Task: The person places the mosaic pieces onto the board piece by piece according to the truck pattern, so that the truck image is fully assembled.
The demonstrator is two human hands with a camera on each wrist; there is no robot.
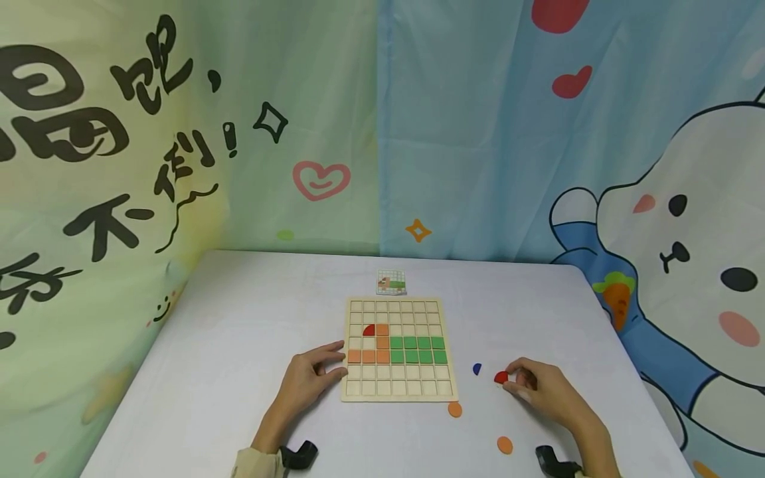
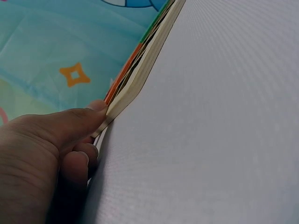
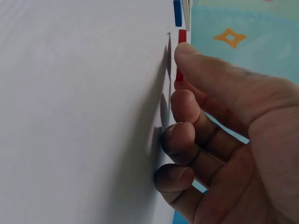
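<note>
A square wooden grid board point(image 1: 397, 392) lies on the table, with orange and green squares and a red quarter-circle piece point(image 1: 369, 330) in its cells. My left hand point(image 1: 307, 378) touches the board's left edge with thumb and fingertips; the thumb point(image 2: 88, 116) shows at the rim in the left wrist view. To the right of the board, my right hand point(image 1: 546, 392) pinches another red curved piece point(image 1: 501, 377) between thumb and index finger. The right wrist view shows that red piece point(image 3: 182, 37) edge-on, the other fingers loosely curled below. Just left of it lies a small blue piece point(image 1: 477, 369).
One orange round piece point(image 1: 455, 409) lies at the board's lower right corner, a second orange piece point(image 1: 505, 445) nearer the front. Behind the board is a small pattern card point(image 1: 391, 282). Printed curtains point(image 1: 466, 166) hang along the white table's point(image 1: 251, 299) back and sides.
</note>
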